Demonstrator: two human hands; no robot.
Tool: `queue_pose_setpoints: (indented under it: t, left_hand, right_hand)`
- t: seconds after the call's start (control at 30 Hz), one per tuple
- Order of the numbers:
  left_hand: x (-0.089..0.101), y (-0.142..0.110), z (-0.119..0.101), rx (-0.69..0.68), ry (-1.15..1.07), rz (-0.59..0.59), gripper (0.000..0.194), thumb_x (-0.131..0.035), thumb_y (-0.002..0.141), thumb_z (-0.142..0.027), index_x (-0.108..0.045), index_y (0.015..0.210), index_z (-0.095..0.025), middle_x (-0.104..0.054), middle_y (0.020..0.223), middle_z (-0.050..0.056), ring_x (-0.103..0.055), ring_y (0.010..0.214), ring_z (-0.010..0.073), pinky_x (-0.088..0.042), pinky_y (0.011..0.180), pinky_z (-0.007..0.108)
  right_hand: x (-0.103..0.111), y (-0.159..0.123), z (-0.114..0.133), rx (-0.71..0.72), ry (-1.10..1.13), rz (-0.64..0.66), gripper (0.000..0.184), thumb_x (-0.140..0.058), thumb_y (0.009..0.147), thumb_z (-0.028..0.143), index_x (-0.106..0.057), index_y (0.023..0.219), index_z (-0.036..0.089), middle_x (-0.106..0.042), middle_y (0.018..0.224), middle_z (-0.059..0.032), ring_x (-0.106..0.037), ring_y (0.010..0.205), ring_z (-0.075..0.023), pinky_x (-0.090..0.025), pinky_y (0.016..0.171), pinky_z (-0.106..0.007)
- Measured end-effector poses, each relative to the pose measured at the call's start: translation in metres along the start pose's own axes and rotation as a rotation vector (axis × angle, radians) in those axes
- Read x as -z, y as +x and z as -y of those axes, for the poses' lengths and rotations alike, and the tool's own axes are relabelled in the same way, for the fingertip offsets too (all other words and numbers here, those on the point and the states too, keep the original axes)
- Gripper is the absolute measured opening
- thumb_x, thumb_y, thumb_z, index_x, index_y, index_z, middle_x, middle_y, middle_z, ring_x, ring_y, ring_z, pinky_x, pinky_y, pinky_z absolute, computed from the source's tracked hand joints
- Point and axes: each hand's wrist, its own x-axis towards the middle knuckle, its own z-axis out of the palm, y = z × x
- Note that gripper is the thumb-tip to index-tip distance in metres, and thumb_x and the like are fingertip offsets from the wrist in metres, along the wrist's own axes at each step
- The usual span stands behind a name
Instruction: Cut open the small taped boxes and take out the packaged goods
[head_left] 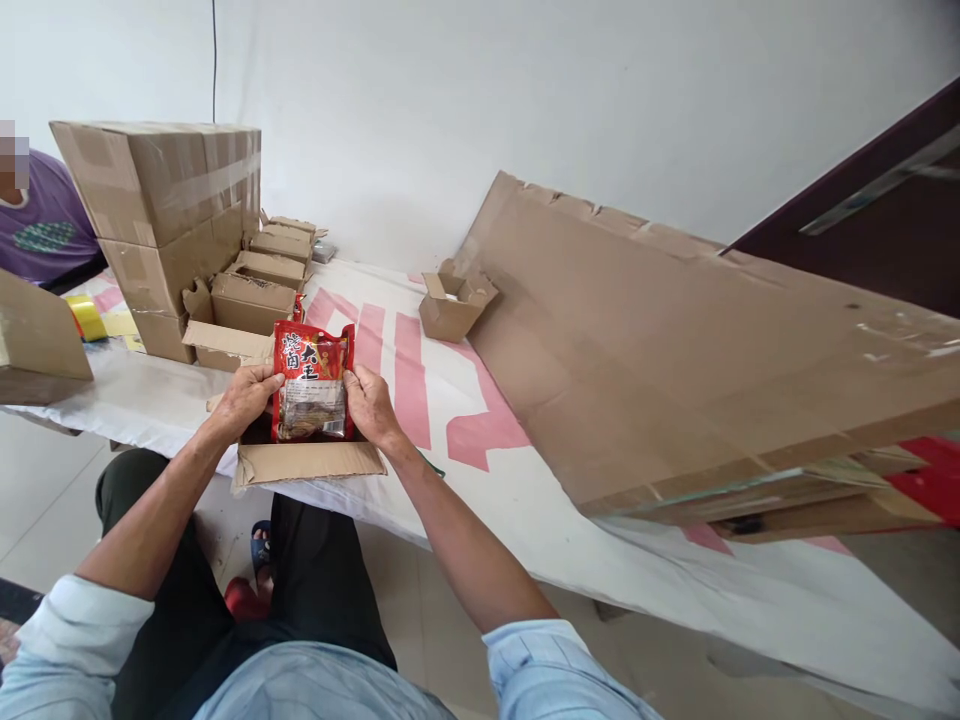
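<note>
A red food packet point(313, 385) with a clear lower window and large printed characters is held upright between my two hands. My left hand point(251, 397) pinches its left edge, thumb in front. On its right edge, my right hand point(370, 405) is closed in the same way. Right below and behind the packet stands an open cardboard box point(311, 463), its near flap folded out toward me. The packet hides most of the box's inside, so its contents cannot be made out.
Several open boxes point(251, 305) stand in a row beyond, beside a tall stack of taped cartons point(169, 190). A small open box point(454, 305) and a huge cardboard box point(675, 370) stand on the right. Yellow tape point(88, 317) and a person in purple point(56, 215) are at left.
</note>
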Motion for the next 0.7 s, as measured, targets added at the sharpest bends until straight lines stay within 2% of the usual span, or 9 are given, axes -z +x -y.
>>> queue_pose_setpoints:
  t: [0.2,0.3,0.5,0.6,0.7]
  left_hand:
    - [-0.003,0.005,-0.001,-0.019,-0.017,-0.023,0.054,-0.096,0.063,-0.066,-0.072,0.074,-0.019,-0.075,0.069,0.003,-0.068,0.063,0.0186,-0.054,0.058,0.027]
    - [-0.004,0.004,-0.005,-0.065,-0.034,-0.016,0.059,-0.099,0.064,-0.07,-0.076,0.079,-0.018,-0.077,0.074,0.003,-0.068,0.065,0.0181,-0.056,0.061,0.028]
    - [-0.004,-0.005,-0.017,-0.205,0.031,0.01,0.051,-0.095,0.077,-0.066,-0.081,0.086,-0.017,-0.08,0.084,0.004,-0.07,0.077,0.0191,-0.059,0.072,0.028]
    - [-0.006,-0.01,-0.021,-0.299,0.074,-0.01,0.044,-0.09,0.083,-0.061,-0.082,0.085,-0.018,-0.081,0.087,0.005,-0.072,0.085,0.0212,-0.06,0.08,0.029]
    - [-0.009,-0.012,-0.021,-0.306,0.08,-0.013,0.043,-0.088,0.083,-0.061,-0.081,0.084,-0.018,-0.08,0.085,0.004,-0.071,0.084,0.0219,-0.06,0.079,0.03]
  right_hand:
    - [0.001,0.005,0.002,-0.033,0.112,0.004,0.043,-0.057,0.103,0.058,-0.042,0.074,0.03,-0.047,0.066,0.0049,-0.044,0.068,-0.0175,-0.041,0.064,-0.031]
    - [0.003,0.008,0.007,-0.029,0.153,-0.025,0.045,-0.057,0.102,0.062,-0.042,0.074,0.03,-0.047,0.068,0.0041,-0.044,0.07,-0.0178,-0.042,0.064,-0.031]
    - [0.011,0.011,0.026,0.061,0.179,-0.132,0.049,-0.053,0.104,0.068,-0.041,0.077,0.03,-0.048,0.074,0.0014,-0.046,0.075,-0.0196,-0.045,0.065,-0.031]
    - [0.014,0.003,0.034,0.082,0.2,-0.145,0.051,-0.053,0.104,0.076,-0.05,0.083,0.03,-0.054,0.078,0.0001,-0.054,0.082,-0.0218,-0.051,0.07,-0.032]
    - [0.013,-0.009,0.036,0.048,0.32,-0.045,0.057,-0.058,0.101,0.084,-0.065,0.096,0.028,-0.066,0.084,-0.0024,-0.066,0.093,-0.026,-0.06,0.081,-0.036]
